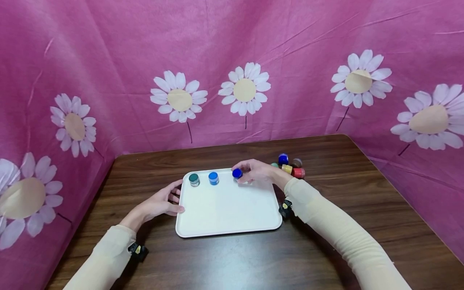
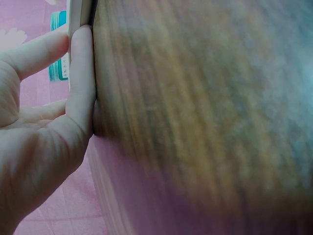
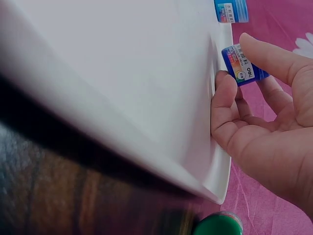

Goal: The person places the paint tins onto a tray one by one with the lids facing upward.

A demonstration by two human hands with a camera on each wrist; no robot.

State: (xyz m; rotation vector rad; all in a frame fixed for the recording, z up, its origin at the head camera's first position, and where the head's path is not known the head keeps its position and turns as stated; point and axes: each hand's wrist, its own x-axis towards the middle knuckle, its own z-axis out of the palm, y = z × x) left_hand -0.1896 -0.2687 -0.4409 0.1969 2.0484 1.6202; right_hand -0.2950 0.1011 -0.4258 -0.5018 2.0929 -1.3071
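A white tray (image 1: 228, 209) lies on the table, with a dark green paint jar (image 1: 194, 180) and a light blue paint jar (image 1: 213, 178) standing along its far edge. To their right, my right hand (image 1: 255, 171) pinches a dark blue paint jar (image 1: 237, 173) between thumb and fingers. In the right wrist view this labelled jar (image 3: 243, 64) tilts slightly, low over the tray's rim, and the lower fingers rest at the tray. My left hand (image 1: 164, 201) holds the tray's left edge, its thumb on the rim and its other fingers against the side.
Several more paint jars cluster on the table past the tray's far right corner, among them a blue jar (image 1: 283, 159), a yellow jar (image 1: 286, 168) and a red jar (image 1: 299, 173). The wooden table (image 1: 232, 262) meets a pink flowered cloth (image 1: 217, 133) behind.
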